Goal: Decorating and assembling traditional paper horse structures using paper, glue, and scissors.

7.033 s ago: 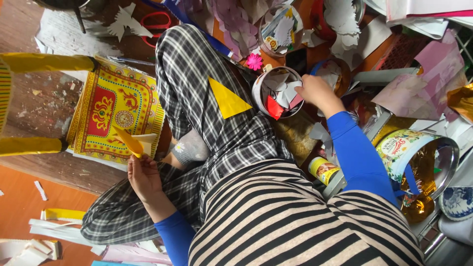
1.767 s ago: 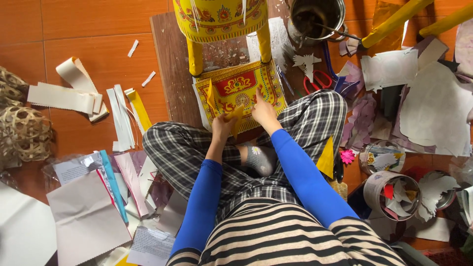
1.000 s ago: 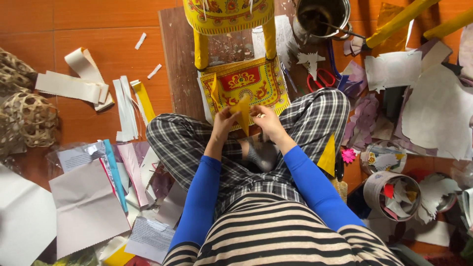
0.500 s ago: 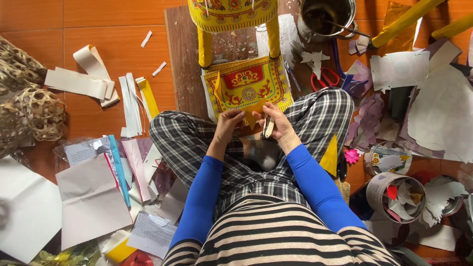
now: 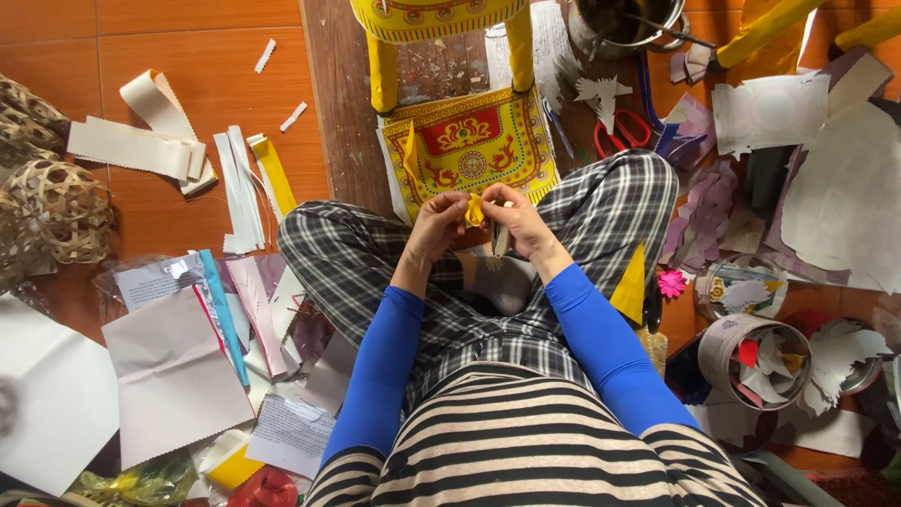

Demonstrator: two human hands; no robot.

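Yellow paper scrap [image 5: 475, 210], flat on the far red-and-yellow printed sheet [image 5: 469, 150] moments ago, now sits lifted over the lap, pinched between left hand [image 5: 436, 218] and right hand [image 5: 514, 218], both working it.

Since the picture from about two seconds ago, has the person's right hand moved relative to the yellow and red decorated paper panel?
Yes. The right hand has pulled back off the yellow and red decorated paper panel toward the body, and meets the left hand over the lap.
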